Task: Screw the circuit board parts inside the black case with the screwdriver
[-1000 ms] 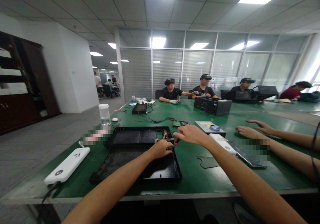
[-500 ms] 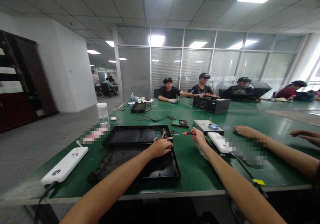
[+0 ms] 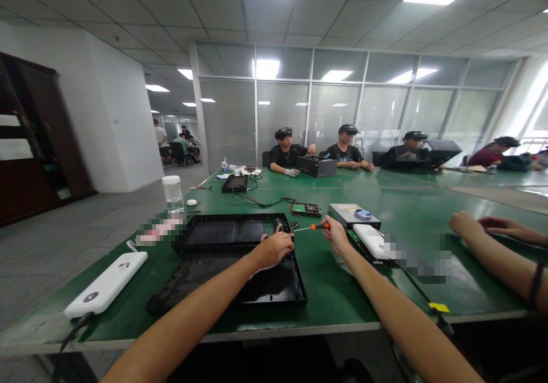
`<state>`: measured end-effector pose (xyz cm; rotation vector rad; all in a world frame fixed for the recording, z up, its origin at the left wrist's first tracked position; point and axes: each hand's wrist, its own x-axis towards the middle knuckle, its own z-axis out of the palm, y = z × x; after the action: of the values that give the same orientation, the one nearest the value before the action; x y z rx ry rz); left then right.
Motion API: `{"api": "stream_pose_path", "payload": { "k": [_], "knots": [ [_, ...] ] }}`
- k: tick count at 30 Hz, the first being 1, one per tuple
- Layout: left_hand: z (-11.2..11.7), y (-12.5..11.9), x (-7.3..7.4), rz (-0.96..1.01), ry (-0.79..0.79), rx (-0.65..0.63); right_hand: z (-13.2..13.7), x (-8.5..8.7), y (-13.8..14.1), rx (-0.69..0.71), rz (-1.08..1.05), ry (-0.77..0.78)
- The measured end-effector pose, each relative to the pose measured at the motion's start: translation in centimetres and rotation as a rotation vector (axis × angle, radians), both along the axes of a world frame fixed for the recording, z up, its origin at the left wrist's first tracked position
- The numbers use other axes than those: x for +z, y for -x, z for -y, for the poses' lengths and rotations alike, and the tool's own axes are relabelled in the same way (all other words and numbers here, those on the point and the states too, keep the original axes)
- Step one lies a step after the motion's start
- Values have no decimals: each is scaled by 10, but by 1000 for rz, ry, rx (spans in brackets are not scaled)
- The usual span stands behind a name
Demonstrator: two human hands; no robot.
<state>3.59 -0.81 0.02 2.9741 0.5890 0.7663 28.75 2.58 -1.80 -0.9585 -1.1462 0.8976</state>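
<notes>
My right hand [image 3: 336, 233] grips a screwdriver [image 3: 319, 226] by its orange and black handle. The metal shaft points left, its tip close to the right wall of an opened black plastic case [image 3: 240, 280]. Over that case, my left hand [image 3: 274, 249] is closed, with pinkish striped wires [image 3: 264, 237] showing at its fingers; the exact grip is partly hidden. The case lies in two shallow halves, the far one divided by ridges. Behind the screwdriver is a hard drive [image 3: 306, 209] with a green circuit board.
A silver drive [image 3: 346, 214] and a white power bank [image 3: 370, 241] lie right of my right hand. Another white power bank [image 3: 107, 286] and a clear jar [image 3: 173, 194] stand left. A co-worker's hands [image 3: 466, 226] rest at the right; people sit across the table [image 3: 342, 303].
Across the table, a dark box has moved left, to in front of the leftmost person. The co-worker's near hand at right has drawn back. My hands keep nearly the same pose.
</notes>
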Motion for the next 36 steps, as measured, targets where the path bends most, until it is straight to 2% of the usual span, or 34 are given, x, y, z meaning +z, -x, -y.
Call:
{"api": "stream_pose_path", "payload": {
  "k": [4, 9, 13, 16, 21, 24, 26, 28, 30, 31, 33, 36],
  "knots": [
    [-3, -1, -8, -135, 107, -80, -1, 1, -2, 12, -51, 7],
    [2, 0, -7, -137, 80, -43, 0, 1, -1, 59, -77, 9],
    [8, 3, 2, -53, 10, 72, 2, 3, 2, 93, -150, 22],
    [5, 5, 7, 41, -34, 155, 6, 7, 6, 201, -250, 41],
    [-13, 17, 15, 159, -143, 305, 15, 16, 16, 322, -377, 69],
    [-27, 34, 22, 117, -120, 427, 26, 19, 28, 424, -332, 82],
    [-36, 48, 26, -6, -18, 480, 38, 21, 42, 544, -190, 97],
    [-42, 65, 28, -173, 126, 477, 55, 23, 59, 630, 60, 80],
    [-45, 81, 28, -310, 225, 437, 77, 24, 75, 601, 414, -23],
    [-46, 90, 27, -349, 234, 420, 89, 25, 82, 543, 607, -108],
    [-47, 104, 25, -390, 199, 401, 115, 27, 92, 452, 984, -288],
    [-48, 118, 21, -417, 148, 380, 148, 26, 99, 404, 1412, -444]
  ]
}}
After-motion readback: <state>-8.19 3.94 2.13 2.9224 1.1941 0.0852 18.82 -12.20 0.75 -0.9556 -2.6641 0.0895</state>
